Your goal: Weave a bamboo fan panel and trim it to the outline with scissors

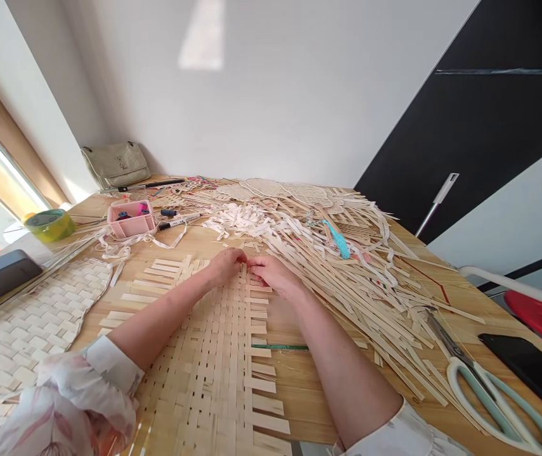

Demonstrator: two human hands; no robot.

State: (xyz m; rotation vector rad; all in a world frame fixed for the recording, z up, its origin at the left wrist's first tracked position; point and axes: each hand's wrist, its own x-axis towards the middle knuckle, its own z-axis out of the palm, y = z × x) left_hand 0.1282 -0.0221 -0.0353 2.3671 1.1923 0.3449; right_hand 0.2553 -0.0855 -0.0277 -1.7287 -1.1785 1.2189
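In the head view, the woven mat [218,354] lies flat on the worktop [299,389], left of centre, from the near edge toward the middle. Its long axis runs away from you toward the far edge by the wall, and its loose strip ends point out to the left and right sides. Your left hand [225,267] and right hand [273,273] meet at the mat's far end, fingers drawn narrow and pinching the weave there; which strip each one grips, your fingers hide. Your left forearm crosses above the mat while your right passes beside its right side, probably so both hands can work one spot from opposite sides. The pile of loose strips [347,294] spreads toward the worktop's far right corner, likely for easy reach, and the scissors [464,362] lie near the right edge, handles toward you, presumably handy for your right hand.
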